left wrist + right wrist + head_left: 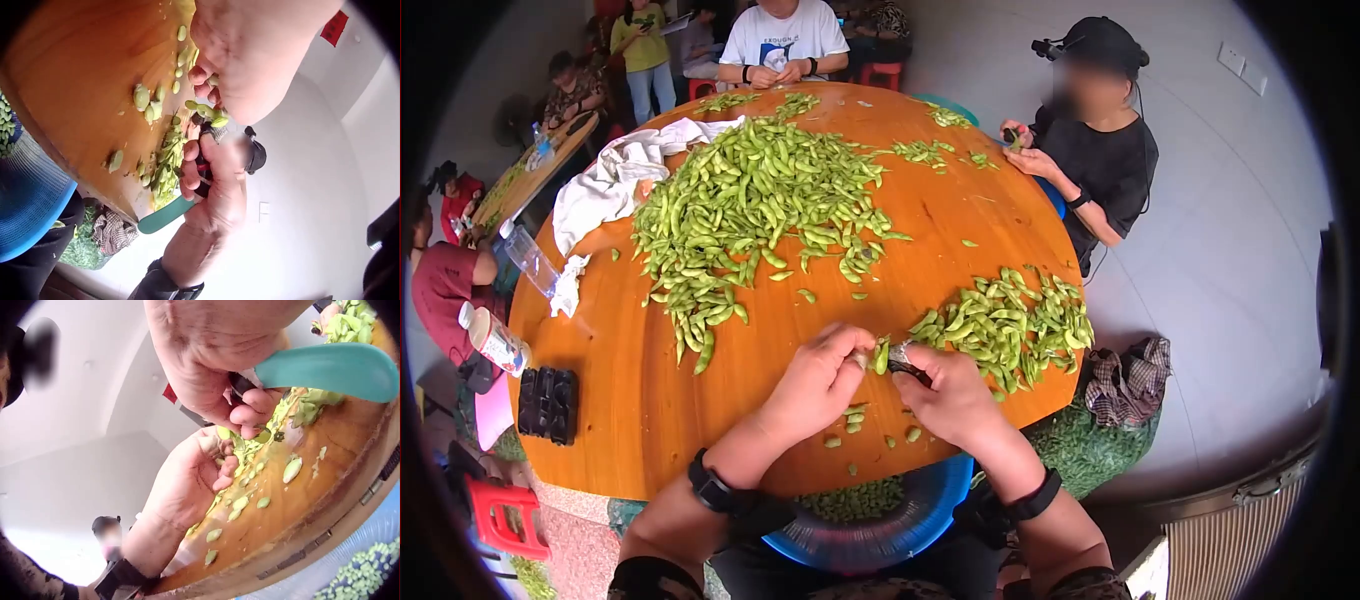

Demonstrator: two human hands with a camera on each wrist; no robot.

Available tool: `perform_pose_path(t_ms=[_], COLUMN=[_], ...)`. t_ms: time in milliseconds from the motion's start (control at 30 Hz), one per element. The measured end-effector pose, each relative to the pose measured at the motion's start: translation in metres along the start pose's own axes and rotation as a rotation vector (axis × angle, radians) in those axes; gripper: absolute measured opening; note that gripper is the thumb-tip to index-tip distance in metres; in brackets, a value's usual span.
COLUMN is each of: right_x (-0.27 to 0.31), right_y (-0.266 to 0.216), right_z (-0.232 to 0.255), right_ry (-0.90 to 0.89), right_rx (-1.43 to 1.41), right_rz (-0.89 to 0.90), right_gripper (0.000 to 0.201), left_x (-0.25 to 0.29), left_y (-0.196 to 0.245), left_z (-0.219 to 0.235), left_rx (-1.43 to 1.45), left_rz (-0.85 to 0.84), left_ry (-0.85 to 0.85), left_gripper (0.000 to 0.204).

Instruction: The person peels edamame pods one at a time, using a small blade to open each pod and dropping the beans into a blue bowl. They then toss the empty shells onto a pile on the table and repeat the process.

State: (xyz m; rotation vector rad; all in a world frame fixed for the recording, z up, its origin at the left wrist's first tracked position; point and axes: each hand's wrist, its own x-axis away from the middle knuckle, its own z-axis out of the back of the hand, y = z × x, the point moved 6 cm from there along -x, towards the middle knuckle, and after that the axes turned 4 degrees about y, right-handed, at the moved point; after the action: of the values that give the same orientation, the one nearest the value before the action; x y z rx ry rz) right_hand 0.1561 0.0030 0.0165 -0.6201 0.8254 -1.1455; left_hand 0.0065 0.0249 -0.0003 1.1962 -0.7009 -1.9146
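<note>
My left hand (818,378) pinches a green edamame pod (882,356) between thumb and fingers over the table's near part. Close beside it, my right hand (953,392) grips a tool with a teal handle (165,214) and a black upper part; its working end is hidden by the fingers. In the left wrist view the pod lies right at the right thumb. Loose shelled beans (855,415) are scattered under the hands. To the right lies a heap of flattened pods (1010,325), and beyond the hands a large pile of pods (770,190).
Below the table edge sits a blue basket (945,520) with beans inside. A white cloth (625,165), a clear bottle (530,258), a white container (495,340) and a black tray (548,405) line the left side. People (1100,140) sit around the wooden table (625,400).
</note>
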Motion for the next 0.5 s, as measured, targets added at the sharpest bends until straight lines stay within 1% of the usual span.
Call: perform_pose_path(t_ms=[67,100,133,167,200,267,300,333,367,400,467,500], right_x=[0.0,0.0,0.001,0.002,0.003,0.002,0.003,0.004,0.003,0.003,0.004,0.004], right_y=[0.003,0.004,0.004,0.006,0.008,0.006,0.006,0.007,0.003,-0.002,-0.006,-0.007], right_z=[-0.001,-0.002,-0.001,-0.002,-0.003,0.0,0.0,-0.001,-0.001,0.0,0.003,0.004], right_ry=[-0.01,-0.02,-0.021,-0.045,-0.07,-0.1,-0.128,-0.128,-0.1,-0.071,-0.068,-0.065], right_rx=[-0.028,-0.059,-0.059,-0.124,-0.191,-0.201,-0.208,-0.21,-0.135,-0.058,-0.011,0.036], right_rz=[-0.015,-0.026,-0.026,-0.065,-0.104,-0.133,-0.159,-0.161,-0.072,0.018,0.014,0.008], right_gripper=[0.007,0.009,0.009,0.009,0.009,0.01,0.01,0.01,0.01,0.011,0.011,0.011], left_x=[0.001,0.001,0.001,0.002,0.002,0.005,0.005,0.004,0.003,0.003,0.003,0.004], left_y=[0.002,0.001,-0.003,-0.008,-0.012,-0.02,-0.019,-0.014,-0.008,-0.006,-0.004,-0.005], left_z=[-0.004,-0.005,-0.007,-0.009,-0.009,-0.012,-0.012,-0.009,-0.006,-0.006,-0.006,-0.007], left_rx=[0.12,0.121,0.19,0.259,0.258,0.426,0.426,0.292,0.159,0.159,0.057,0.056], left_rz=[0.18,0.18,0.226,0.272,0.273,0.314,0.317,0.249,0.179,0.178,0.189,0.187], left_ry=[-0.116,-0.116,-0.131,-0.146,-0.146,-0.172,-0.173,-0.169,-0.165,-0.166,-0.199,-0.197], left_gripper=[0.014,0.014,0.015,0.016,0.016,0.017,0.017,0.017,0.018,0.018,0.02,0.02])
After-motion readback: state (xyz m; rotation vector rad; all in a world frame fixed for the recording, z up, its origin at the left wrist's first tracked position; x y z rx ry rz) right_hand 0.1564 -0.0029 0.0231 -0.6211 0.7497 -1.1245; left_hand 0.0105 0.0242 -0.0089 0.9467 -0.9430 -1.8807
